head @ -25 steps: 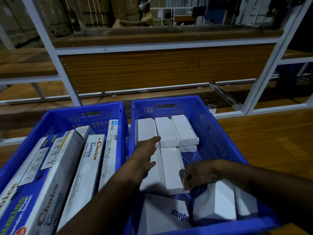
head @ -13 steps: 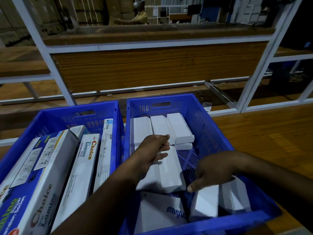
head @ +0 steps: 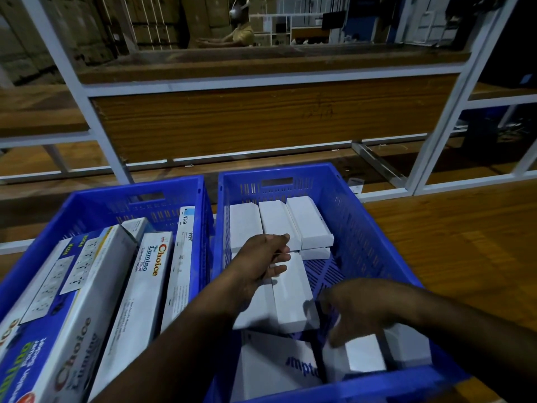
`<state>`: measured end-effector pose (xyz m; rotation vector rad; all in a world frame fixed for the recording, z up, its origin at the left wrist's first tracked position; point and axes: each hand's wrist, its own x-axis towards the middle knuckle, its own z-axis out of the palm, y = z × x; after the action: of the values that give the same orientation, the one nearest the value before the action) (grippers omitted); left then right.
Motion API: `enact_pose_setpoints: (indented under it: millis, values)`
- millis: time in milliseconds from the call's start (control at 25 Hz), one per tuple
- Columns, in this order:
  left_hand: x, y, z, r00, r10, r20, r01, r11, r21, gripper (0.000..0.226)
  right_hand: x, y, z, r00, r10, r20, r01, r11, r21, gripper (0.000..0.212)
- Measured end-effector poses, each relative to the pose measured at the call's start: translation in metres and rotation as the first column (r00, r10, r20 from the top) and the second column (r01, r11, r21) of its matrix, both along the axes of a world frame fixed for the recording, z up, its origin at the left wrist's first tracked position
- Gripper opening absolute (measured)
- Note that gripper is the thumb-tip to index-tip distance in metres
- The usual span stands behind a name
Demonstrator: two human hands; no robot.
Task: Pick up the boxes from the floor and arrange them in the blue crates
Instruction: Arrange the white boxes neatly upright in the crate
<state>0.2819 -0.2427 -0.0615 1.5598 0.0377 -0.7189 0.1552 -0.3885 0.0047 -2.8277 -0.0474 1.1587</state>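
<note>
Two blue crates stand side by side. The left crate point(head: 116, 194) holds long printed "Choice Lumino" boxes point(head: 139, 289) and a slim "Viva" box point(head: 182, 257) on edge. The right crate point(head: 366, 225) holds plain white boxes: three in a row at the back point(head: 276, 222) and a long one point(head: 293, 301) in the middle. My left hand point(head: 261, 263) lies flat on that long box, fingers apart. My right hand point(head: 360, 312), blurred, hovers with its fingers hanging onto a white box point(head: 364, 356) at the near right corner. A white box with blue print point(head: 276, 365) lies at the near edge.
A white metal rack frame point(head: 96, 120) with wooden shelf boards point(head: 261, 123) rises just behind the crates. Wooden floor point(head: 465, 245) stretches to the right. Another person point(head: 241, 33) works far behind the rack.
My left hand slid forward onto the long white box and stayed there. My right hand shifted from the middle box toward the white box at the near right corner.
</note>
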Motion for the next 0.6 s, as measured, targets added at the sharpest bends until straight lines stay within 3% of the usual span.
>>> enact_pose_setpoints:
  millis: [200,320,440,600]
  values:
    - [0.001,0.0,-0.001,1.0,-0.016,-0.004,0.017,1.0,0.024,0.027,0.015,-0.032,0.033,0.99,-0.139,0.034,0.133,0.983,0.127,0.033]
    - [0.002,0.0,-0.004,1.0,-0.02,0.008,0.02,0.999,0.03,0.027,0.026,-0.058,0.062,0.946,-0.294,0.14,0.25,0.931,0.264,0.022]
    - [0.006,-0.001,-0.011,0.998,-0.008,0.055,0.008,1.0,0.004,0.037,0.042,-0.074,0.054,0.799,-0.571,0.189,0.409,0.747,0.524,0.02]
    - [0.005,0.002,-0.013,0.998,-0.067,-0.017,0.067,0.997,0.026,0.07,0.057,-0.064,0.013,0.611,-0.789,0.063,0.49,0.44,0.753,0.021]
